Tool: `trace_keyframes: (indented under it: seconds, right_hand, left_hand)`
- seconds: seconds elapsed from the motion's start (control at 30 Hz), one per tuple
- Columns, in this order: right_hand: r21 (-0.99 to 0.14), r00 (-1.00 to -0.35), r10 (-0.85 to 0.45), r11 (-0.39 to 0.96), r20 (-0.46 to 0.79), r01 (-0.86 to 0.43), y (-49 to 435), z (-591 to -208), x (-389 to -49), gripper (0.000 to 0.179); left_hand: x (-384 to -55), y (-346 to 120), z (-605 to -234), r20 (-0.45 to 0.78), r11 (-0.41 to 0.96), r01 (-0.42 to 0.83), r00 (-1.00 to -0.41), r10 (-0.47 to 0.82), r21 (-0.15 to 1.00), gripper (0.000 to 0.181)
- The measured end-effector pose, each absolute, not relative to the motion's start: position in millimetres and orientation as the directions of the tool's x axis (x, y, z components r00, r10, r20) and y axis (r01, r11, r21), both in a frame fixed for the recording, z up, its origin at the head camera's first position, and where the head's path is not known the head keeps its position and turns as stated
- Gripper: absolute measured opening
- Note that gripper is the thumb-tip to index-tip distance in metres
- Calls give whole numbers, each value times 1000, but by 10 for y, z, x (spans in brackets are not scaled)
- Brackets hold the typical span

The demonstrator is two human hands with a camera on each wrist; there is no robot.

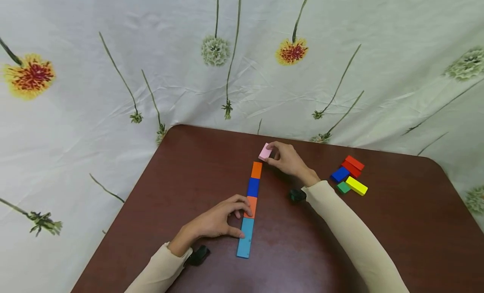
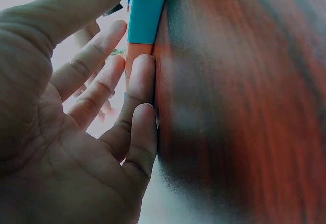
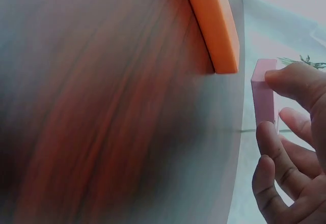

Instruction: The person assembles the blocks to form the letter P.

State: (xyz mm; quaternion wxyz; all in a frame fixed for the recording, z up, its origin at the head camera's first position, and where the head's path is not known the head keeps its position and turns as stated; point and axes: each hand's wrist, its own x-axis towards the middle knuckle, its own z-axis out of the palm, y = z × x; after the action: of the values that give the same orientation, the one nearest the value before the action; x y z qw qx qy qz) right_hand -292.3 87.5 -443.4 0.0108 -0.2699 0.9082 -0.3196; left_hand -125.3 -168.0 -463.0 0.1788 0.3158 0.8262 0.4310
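My right hand (image 1: 288,159) pinches a pink block (image 1: 264,152) between thumb and fingers, just beyond the far end of a row of blocks. In the right wrist view, a gap separates the pink block (image 3: 263,99) from the end orange block (image 3: 215,33). From far to near, the row has an orange block (image 1: 256,170), a blue block (image 1: 253,187), a second orange block (image 1: 253,204) and a longer teal block (image 1: 245,244). Loosely spread, my left hand (image 1: 217,219) rests at the row's left side, its thumb by the teal block and fingertips at the nearer orange one.
To the right on the brown table (image 1: 302,251) lies a loose group: red blocks (image 1: 352,166), a blue block (image 1: 340,174), a green block (image 1: 343,187) and a yellow block (image 1: 356,186). A flower-patterned cloth (image 1: 264,87) hangs behind the table's far edge.
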Motion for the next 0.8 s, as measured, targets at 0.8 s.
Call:
trace_keyframes:
  seconds: [0.8]
  right_hand:
    - [-550,-800,-596,647,67,-528,717,-4442,-3012,38]
  left_hand:
    - [-1255,-1668,-4619,-52,438,334,-743,667,834,43]
